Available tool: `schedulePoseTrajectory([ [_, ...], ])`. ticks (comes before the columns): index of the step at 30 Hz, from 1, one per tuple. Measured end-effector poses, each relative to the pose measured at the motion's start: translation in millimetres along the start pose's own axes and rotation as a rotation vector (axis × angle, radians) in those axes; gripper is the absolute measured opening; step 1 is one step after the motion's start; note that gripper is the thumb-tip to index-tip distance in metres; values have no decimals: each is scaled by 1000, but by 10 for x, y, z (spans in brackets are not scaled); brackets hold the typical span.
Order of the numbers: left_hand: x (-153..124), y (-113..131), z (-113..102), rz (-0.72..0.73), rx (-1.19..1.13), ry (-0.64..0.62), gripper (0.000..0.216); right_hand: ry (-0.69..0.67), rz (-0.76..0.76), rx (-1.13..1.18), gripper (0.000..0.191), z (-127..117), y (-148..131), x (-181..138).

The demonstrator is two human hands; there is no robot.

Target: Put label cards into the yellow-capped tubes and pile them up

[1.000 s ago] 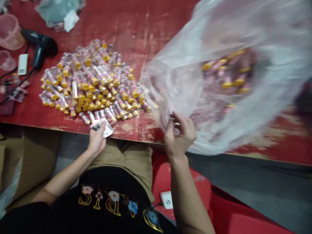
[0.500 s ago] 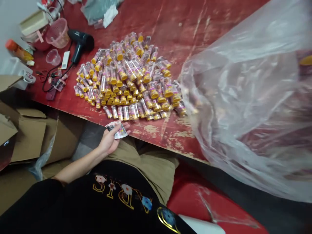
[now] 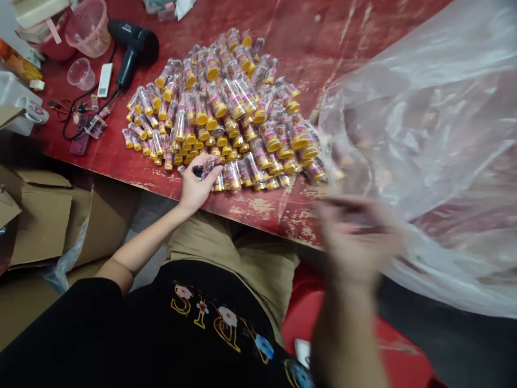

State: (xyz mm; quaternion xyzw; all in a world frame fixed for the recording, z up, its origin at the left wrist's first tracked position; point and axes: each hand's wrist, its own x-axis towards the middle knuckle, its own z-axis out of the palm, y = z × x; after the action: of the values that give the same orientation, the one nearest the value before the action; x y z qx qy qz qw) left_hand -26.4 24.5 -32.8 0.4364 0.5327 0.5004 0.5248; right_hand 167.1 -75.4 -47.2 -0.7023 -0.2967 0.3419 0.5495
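At the near edge of the red table [image 3: 307, 48], in the head view, your left hand [image 3: 194, 188] rests in front of a large heap of clear tubes [image 3: 226, 102] with yellow ends. Its thumb and fingers are curled toward one another, pinching a small dark item [image 3: 197, 171]; your fingers partly cover it, so its full shape cannot be made out. The nearest tubes lie in a row just beside your fingertips, and the rest pile up behind, yellow ends mostly facing you.

Your right hand [image 3: 357, 231] is badly blurred, off to the right of the heap, in front of the near side of a big translucent plastic bag [image 3: 444, 134]. Something reddish shows among its fingers, but you cannot tell from this whether the hand grips anything, or whether its fingers are spread or pressed together. The bag covers the right part of the table and hangs over its near edge.

Beyond the heap's left side lie a black hair dryer [image 3: 135, 48], a slim white device [image 3: 105, 80], a small clear cup [image 3: 81, 74] and a pink basket [image 3: 89, 29]. Cardboard boxes [image 3: 42, 221] stand below the table at your left.
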Motion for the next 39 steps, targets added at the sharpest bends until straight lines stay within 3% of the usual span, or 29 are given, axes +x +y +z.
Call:
schedulePoseTrajectory([
  [3,108,-24,11,129,115,-60,24,-46,-303,-126,45,365,135,-153],
  [5,111,-54,-1,212,168,-91,20,12,-476,-236,43,598,241,-185],
  [8,80,-132,-29,238,188,-103,20,62,-547,-349,46,804,372,-140],
  [11,65,-222,-38,157,158,-111,27,52,-529,-423,48,864,446,-63],
  [18,48,-201,-3,-12,102,-113,34,58,-594,-451,31,837,389,-50],
  [24,-153,22,74,-170,-43,-124,43,-1,-650,-240,26,529,184,-228],
  [29,-274,46,161,-162,-106,-102,44,-32,-534,-131,28,400,184,-303],
  [39,-254,67,212,-104,-58,-107,40,-57,-418,-97,35,417,252,-260],
])
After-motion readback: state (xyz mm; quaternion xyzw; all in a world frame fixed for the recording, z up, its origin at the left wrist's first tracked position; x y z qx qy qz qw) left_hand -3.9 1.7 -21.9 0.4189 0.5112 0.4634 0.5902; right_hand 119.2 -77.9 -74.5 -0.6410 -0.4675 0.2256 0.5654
